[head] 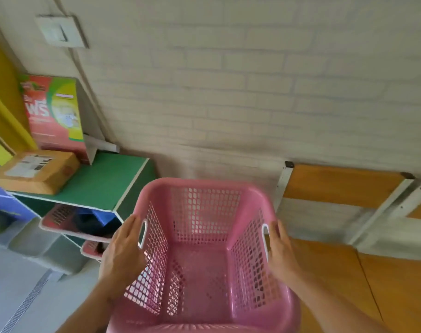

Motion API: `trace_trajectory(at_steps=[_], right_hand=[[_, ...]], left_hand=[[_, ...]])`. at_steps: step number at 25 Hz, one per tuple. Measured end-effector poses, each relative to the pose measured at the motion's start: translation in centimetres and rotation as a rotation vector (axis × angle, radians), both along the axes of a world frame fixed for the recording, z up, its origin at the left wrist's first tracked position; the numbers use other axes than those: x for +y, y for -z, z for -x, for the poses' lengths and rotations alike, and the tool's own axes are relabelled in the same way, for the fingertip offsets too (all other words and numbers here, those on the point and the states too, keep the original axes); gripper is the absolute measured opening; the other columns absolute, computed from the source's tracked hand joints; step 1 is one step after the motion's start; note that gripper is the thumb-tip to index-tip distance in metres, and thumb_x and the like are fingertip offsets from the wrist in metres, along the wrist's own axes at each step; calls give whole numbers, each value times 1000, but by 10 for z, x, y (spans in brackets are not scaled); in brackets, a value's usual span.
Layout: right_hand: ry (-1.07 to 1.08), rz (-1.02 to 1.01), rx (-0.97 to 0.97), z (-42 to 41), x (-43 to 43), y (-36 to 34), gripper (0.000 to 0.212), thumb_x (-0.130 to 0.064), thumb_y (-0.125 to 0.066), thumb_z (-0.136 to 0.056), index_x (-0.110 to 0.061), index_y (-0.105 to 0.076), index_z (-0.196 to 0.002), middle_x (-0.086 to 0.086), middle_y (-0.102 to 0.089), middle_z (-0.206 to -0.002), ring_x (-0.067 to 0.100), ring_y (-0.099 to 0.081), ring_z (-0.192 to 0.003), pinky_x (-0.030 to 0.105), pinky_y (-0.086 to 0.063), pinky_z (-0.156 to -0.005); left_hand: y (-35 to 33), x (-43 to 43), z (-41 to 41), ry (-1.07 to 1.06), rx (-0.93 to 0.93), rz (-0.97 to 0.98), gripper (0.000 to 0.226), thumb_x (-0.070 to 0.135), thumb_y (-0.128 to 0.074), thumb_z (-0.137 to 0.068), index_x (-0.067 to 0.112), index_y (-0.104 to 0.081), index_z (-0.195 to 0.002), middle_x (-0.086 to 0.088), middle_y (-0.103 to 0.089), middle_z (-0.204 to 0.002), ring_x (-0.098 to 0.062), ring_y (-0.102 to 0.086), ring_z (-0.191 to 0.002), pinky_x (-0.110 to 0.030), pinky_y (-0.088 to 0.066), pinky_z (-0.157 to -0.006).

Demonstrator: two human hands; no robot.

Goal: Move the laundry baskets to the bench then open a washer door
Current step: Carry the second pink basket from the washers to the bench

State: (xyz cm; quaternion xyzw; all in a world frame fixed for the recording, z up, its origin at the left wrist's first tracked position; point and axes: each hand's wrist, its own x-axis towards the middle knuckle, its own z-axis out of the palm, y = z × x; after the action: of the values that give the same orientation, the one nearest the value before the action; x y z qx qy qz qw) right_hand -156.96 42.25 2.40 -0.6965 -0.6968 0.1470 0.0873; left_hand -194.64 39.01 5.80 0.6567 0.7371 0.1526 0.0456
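Note:
An empty pink plastic laundry basket [204, 188] with perforated walls fills the lower middle of the head view, held in the air. My left hand [124, 251] grips its left side by the white handle slot. My right hand [280, 251] grips the right side by the other slot. A wooden bench [344, 186] with white metal frame stretches along the brick wall to the right of the basket. Two more pink baskets [58, 221] with dark clothes sit in a green shelf unit on the left. No washer is visible.
The green shelf top [101, 181] carries a cardboard parcel [36, 170] and a red and green detergent box [54, 116]. A white brick wall [252, 92] is straight ahead. Grey floor with a drain strip [24, 306] lies at lower left.

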Motion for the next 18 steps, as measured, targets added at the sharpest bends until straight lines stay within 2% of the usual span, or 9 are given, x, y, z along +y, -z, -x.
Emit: trace_trajectory(at_steps=[2,4,6,8,10,14,16,18], right_hand=[[50,69,-80,15,2,20,87,2,-70,-72,-15,-22,-143,14,-28,-150,18,-59,-69,18,-41,-44],[97,143,-152,29,-2,41,90,-3,-73,-71,-13,-23,-145,16,-28,-151,17,-59,-70,16,-32,-41],[114,180,-224,44,-3,74,90,-4,-76,-68,-11,-31,-145,19,-30,-150,24,-64,-78,18,-34,-46],[120,211,-267,59,-5,111,92,-2,-80,-61,-6,-37,-143,24,-36,-147,31,-65,-77,24,-40,-45],[145,277,-288,73,-13,150,97,-3,-84,-57,-3,-38,-142,27,-40,-143,33,-65,-76,27,-43,-45],[191,423,-247,87,-33,210,107,-8,-86,-62,-7,-24,-149,25,-31,-149,36,-64,-91,33,-57,-53],[191,466,-182,87,-38,221,107,-4,-83,-64,-13,-18,-148,20,-35,-146,33,-63,-92,30,-56,-53],[192,502,-106,87,-41,218,100,-6,-79,-71,-18,-16,-148,14,-41,-139,25,-61,-89,23,-53,-54]], left_hand=[[38,20,18,55,17,65,88,-5,-62,-66,16,-32,-146,-1,-37,-144,-29,-50,-122,-45,-54,-92],[76,34,29,105,19,129,89,-10,-60,-60,12,-35,-142,-7,-40,-139,-34,-50,-114,-49,-53,-90],[122,42,38,137,12,181,91,-17,-57,-53,9,-40,-139,-12,-39,-134,-38,-49,-105,-50,-55,-77],[170,42,48,179,20,224,91,-21,-53,-51,7,-44,-137,-18,-38,-136,-43,-47,-105,-48,-56,-63],[214,37,57,220,54,304,89,-18,-51,-53,9,-41,-137,-21,-37,-140,-45,-45,-108,-46,-54,-58],[263,35,59,243,23,428,83,-11,-51,-53,16,-40,-131,-17,-33,-133,-42,-47,-100,-50,-55,-64],[268,34,58,336,-1,442,78,-12,-57,-48,10,-46,-121,-14,-36,-125,-44,-53,-93,-49,-56,-65],[265,38,60,354,-67,539,73,-8,-60,-54,9,-51,-124,-14,-37,-129,-45,-56,-97,-48,-55,-71]])
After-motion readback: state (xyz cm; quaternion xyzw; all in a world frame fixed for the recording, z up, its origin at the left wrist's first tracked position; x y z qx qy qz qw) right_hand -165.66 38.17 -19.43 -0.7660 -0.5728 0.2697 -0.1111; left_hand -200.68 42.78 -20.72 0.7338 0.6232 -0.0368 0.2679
